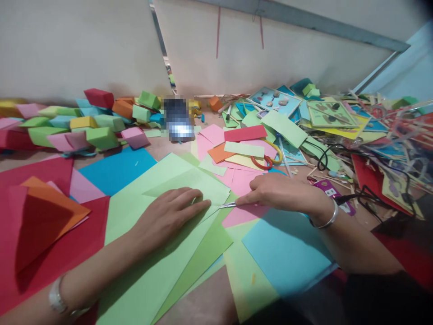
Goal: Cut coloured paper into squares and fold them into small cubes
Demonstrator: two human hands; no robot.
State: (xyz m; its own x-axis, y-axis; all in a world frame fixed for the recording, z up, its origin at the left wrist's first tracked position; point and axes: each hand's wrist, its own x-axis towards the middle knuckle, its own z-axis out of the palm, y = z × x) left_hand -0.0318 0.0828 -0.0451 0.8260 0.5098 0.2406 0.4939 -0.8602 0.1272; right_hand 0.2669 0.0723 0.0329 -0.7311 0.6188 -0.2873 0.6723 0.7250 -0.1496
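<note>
soft light, shadow beneath the left hand (171, 211), blurred right edge, pixelated patch (178, 119)

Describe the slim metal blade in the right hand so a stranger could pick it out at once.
Start at the large pale-green paper sheet, mid-picture, where the left hand rests. By the sheet's right edge, the right hand holds a slim silvery metal blade pointing left. Its shine sets it apart from the matte pink paper beside it.
</note>
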